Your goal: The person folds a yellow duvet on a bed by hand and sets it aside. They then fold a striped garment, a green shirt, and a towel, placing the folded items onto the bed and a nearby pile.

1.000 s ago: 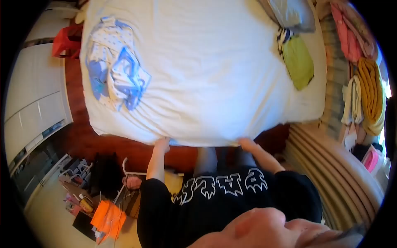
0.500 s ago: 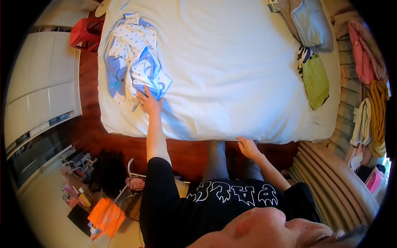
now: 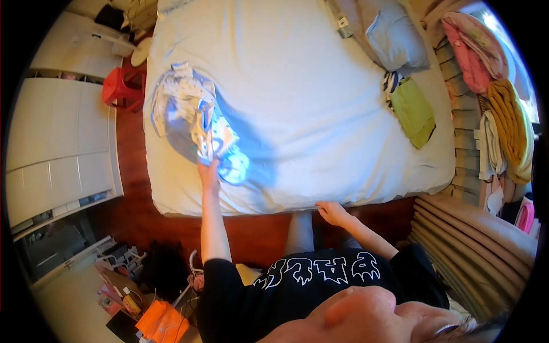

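Observation:
My left hand (image 3: 209, 169) is closed round the lower edge of a white-and-blue patterned garment (image 3: 201, 111). The cloth is bunched and lifted partly off the bed (image 3: 297, 103), casting a shadow on the sheet. A bright blue-white fold (image 3: 234, 166) hangs just right of my fingers. Its exact shape is hidden by the crumpling. My right hand (image 3: 333, 214) is at the front edge of the mattress, fingers loosely bent with the index finger reaching forward, and nothing shows in it.
A green cloth (image 3: 413, 112) and a grey pillow (image 3: 397, 43) lie on the bed's right side. A red stool (image 3: 121, 87) stands left of the bed. Clothes, including a mustard one (image 3: 509, 128), hang at the right. An orange bag (image 3: 162, 323) is at lower left.
My left hand has taken hold of the garment and raised it, gathering the cloth that was spread flatter on the bed. My right hand stays near the bed edge. The view has shifted.

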Demonstrator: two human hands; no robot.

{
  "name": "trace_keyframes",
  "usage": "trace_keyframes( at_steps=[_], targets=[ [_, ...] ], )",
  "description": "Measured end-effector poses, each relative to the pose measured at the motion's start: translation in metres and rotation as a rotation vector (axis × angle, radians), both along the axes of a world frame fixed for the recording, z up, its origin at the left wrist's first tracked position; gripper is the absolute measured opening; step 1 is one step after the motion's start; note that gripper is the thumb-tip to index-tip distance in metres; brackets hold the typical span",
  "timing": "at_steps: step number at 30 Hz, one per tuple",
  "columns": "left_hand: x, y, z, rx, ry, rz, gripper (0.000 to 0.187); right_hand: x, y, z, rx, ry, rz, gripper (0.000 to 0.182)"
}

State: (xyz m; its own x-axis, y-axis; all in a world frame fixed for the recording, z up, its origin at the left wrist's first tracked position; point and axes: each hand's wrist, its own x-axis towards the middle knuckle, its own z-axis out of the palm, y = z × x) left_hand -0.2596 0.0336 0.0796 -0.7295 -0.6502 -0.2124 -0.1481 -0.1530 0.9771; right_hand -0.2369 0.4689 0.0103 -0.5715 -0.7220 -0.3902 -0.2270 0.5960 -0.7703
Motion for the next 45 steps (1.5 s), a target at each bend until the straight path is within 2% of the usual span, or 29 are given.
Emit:
trace_keyframes(
  at_steps=[1, 3, 4, 5, 7, 8, 9, 11, 13, 15, 17, 18, 19, 21, 22, 24, 25, 26, 27, 30, 31, 33, 34, 37, 38, 39, 41, 42, 45],
  targets=[
    [0.003, 0.031, 0.029, 0.100, 0.011, -0.030, 0.050, -0.008, 0.000, 0.013, -0.012, 0.027, -0.013, 0.030],
    [0.012, 0.094, 0.087, 0.279, 0.043, -0.111, 0.054, -0.025, -0.001, 0.049, -0.058, -0.474, -0.303, 0.037],
    [0.019, 0.123, 0.109, 0.355, 0.059, -0.160, 0.055, -0.029, 0.007, 0.045, -0.178, -0.641, -0.378, 0.054],
    [0.029, 0.145, 0.116, 0.389, 0.073, -0.186, 0.054, -0.036, 0.013, 0.062, -0.199, -0.619, -0.386, 0.054],
    [0.040, 0.210, 0.168, 0.452, 0.091, -0.208, 0.057, -0.055, 0.031, 0.113, -0.420, -1.034, -0.698, 0.066],
    [0.050, 0.236, 0.187, 0.577, 0.051, -0.293, 0.059, -0.063, 0.044, 0.118, -0.441, -1.104, -0.683, 0.080],
    [0.062, 0.243, 0.170, 0.515, -0.016, -0.432, 0.065, -0.066, 0.062, 0.126, -0.472, -1.090, -0.701, 0.080],
    [0.066, 0.301, 0.209, 0.677, 0.070, -0.567, 0.068, -0.067, 0.099, 0.145, -0.781, -1.138, -0.620, 0.084],
    [0.063, 0.349, 0.237, 0.663, 0.085, -0.658, 0.071, -0.070, 0.132, 0.178, -0.878, -1.141, -0.624, 0.080],
    [0.055, 0.398, 0.267, 0.642, 0.109, -0.756, 0.073, -0.075, 0.166, 0.199, -0.964, -1.154, -0.368, 0.074],
    [0.050, 0.443, 0.293, 0.677, 0.146, -0.767, 0.075, -0.072, 0.200, 0.233, -1.052, -1.303, -0.382, 0.059],
    [0.046, 0.456, 0.292, 0.772, 0.164, -0.782, 0.074, -0.067, 0.222, 0.256, -1.078, -1.083, -0.306, 0.058],
    [0.046, 0.444, 0.304, 0.745, 0.217, -0.832, 0.072, -0.056, 0.222, 0.281, -1.080, -0.853, -0.244, 0.057],
    [0.039, 0.489, 0.329, 0.768, 0.302, -0.793, 0.070, -0.059, 0.269, 0.276, -1.166, -0.857, -0.360, 0.056],
    [0.033, 0.496, 0.332, 0.762, 0.390, -0.873, 0.070, -0.062, 0.291, 0.293, -0.942, -0.644, -0.447, 0.052],
    [0.031, 0.516, 0.342, 0.755, 0.429, -0.790, 0.071, -0.064, 0.333, 0.334, -0.541, -0.174, -0.547, 0.043],
    [0.030, 0.522, 0.347, 0.765, 0.456, -0.753, 0.071, -0.069, 0.343, 0.307, -0.766, -0.077, -0.517, 0.039],
    [0.039, 0.494, 0.351, 0.799, 0.523, -0.842, 0.070, -0.056, 0.322, 0.307, -0.740, 0.167, -0.540, 0.034],
    [0.037, 0.496, 0.364, 0.791, 0.507, -0.865, 0.070, -0.053, 0.335, 0.317, -0.711, 0.387, -0.565, 0.030],
    [0.026, 0.501, 0.370, 0.784, 0.509, -0.849, 0.069, -0.053, 0.350, 0.319, -0.612, 0.593, -0.646, 0.031],
    [0.022, 0.505, 0.371, 0.786, 0.517, -0.862, 0.069, -0.050, 0.356, 0.320, -0.610, 0.607, -0.655, 0.031],
    [0.014, 0.509, 0.373, 0.796, 0.538, -0.897, 0.069, -0.036, 0.369, 0.335, -0.393, 0.689, -0.601, 0.032],
    [0.010, 0.512, 0.371, 0.809, 0.541, -0.915, 0.069, -0.025, 0.385, 0.353, -0.381, 0.569, -0.605, 0.040],
    [-0.013, 0.520, 0.364, 0.854, 0.542, -0.994, 0.069, -0.017, 0.409, 0.378, -0.303, 0.781, -0.839, 0.044],
    [-0.023, 0.523, 0.360, 0.874, 0.531, -1.025, 0.068, -0.020, 0.411, 0.389, -0.177, 0.800, -0.855, 0.061],
    [-0.039, 0.528, 0.356, 0.892, 0.514, -1.052, 0.068, -0.030, 0.409, 0.393, -0.151, 0.802, -0.862, 0.061],
    [-0.074, 0.539, 0.348, 0.920, 0.467, -1.098, 0.068, -0.072, 0.399, 0.390, -0.217, 0.868, -0.699, 0.081],
    [-0.085, 0.545, 0.346, 0.927, 0.453, -1.117, 0.068, -0.085, 0.392, 0.379, -0.319, 0.781, -0.595, 0.091],
    [-0.102, 0.556, 0.337, 0.950, 0.432, -1.154, 0.068, -0.097, 0.368, 0.370, -0.684, 0.471, -0.522, 0.072]
  ],
)
